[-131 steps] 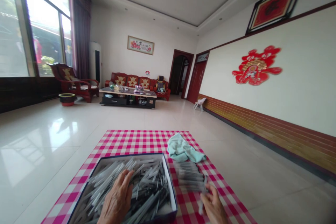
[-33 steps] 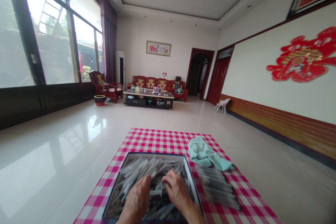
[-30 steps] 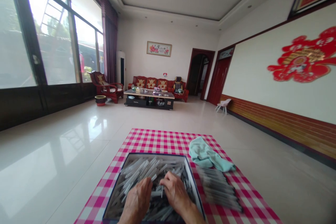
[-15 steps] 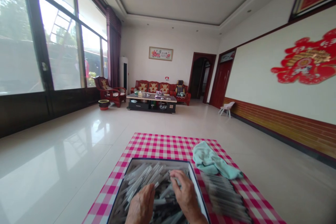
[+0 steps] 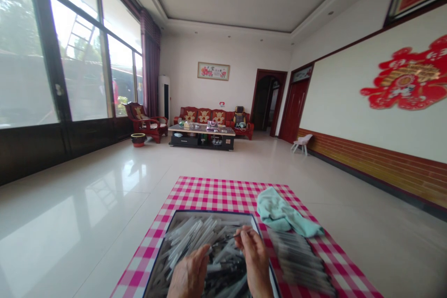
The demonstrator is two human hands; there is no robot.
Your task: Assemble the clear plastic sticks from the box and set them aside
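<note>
Two hands at work: the left hand [image 5: 188, 277] and the right hand [image 5: 254, 260], both bare, low in the view, above an open cardboard box [image 5: 209, 213].

Just changed: the right fingertips [image 5: 244, 233] have drawn one thin dark stick [image 5: 226, 237] up from the pile, so it now points left across the box.

Left hand: loosely open, back upward, resting at the near part of the pile; no grip shows.

Right hand: pinched closed on that stick, thumb and fingers together.

Pile: thin plastic sticks [image 5: 195, 242], grey and clear, lying crosswise and filling the box.

Box: dark-rimmed, on a pink-and-white checked cloth [image 5: 209, 193]; its near edge is out of view.

Right side: a neat row of sticks [image 5: 296, 260] lies just beside the box wall, close to the right wrist, with a crumpled mint-green towel [image 5: 282, 214] above it.

Room: checked cloth runs past the far rim; glossy floor tile [image 5: 87, 205] lies beyond.
</note>
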